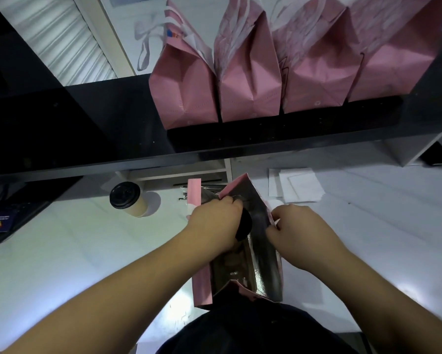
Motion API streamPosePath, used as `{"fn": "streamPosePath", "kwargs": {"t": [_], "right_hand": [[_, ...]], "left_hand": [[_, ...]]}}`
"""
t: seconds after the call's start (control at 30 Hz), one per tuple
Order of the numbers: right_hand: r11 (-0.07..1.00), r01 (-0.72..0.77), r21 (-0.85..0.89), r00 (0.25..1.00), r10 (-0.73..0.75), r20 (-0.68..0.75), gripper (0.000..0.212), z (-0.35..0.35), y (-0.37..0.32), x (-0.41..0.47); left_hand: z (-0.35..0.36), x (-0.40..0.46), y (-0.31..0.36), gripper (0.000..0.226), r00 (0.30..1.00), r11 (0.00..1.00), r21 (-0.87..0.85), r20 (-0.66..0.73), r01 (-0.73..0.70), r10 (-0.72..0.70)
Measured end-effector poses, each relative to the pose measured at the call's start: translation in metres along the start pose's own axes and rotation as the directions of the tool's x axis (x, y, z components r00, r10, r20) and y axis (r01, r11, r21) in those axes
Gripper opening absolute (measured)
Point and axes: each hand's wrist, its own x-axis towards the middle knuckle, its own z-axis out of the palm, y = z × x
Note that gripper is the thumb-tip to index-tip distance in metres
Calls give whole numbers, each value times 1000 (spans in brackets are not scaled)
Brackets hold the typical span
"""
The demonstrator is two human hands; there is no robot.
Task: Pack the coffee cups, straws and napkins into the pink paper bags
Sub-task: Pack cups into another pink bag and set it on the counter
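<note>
I am looking down into an open pink paper bag with a silvery foil lining [262, 254], standing on the white counter [74, 251] right in front of me. My left hand [216, 226] is reaching into the mouth with fingers curled over what looks like the black lid of a cup [245, 224], while my right hand [301, 231] is pinching the bag's right rim and pulling it open. I am judging the bag light and thin-walled, liable to crease or tip, so the rim is the place to steady it; a lidded cup should stay upright and be gripped around the body, since a lid can pop. A cream paper cup with a black lid [128, 199] is waiting to the left, white paper napkins [300, 186] are lying to the right, and dark straws [189, 194] are barely showing behind the bag. Four folded pink paper bags [250, 80] are standing on the black shelf [265, 134]. The bag's depths are shadowed, and my fingertips are hidden.
</note>
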Motion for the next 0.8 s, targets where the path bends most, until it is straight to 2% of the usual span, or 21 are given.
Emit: {"fn": "streamPosePath", "kwargs": {"t": [0.17,0.33,0.57,0.8], "right_hand": [[1000,4,9,1000,-4,-2,22,0,0,1],[1000,7,17,1000,-7,-3,18,1,1,0],[1000,-11,27,1000,11,-14,18,4,1,1],[999,-28,27,1000,28,-6,17,7,1,0]], "left_hand": [[15,10,0,64,999,1000,-10,51,-4,5],[29,13,-1,65,992,999,-32,124,-1,5],[31,24,5,69,999,996,-83,37,-21,24],[48,40,10,74,993,991,-131,120,-5,21]]}}
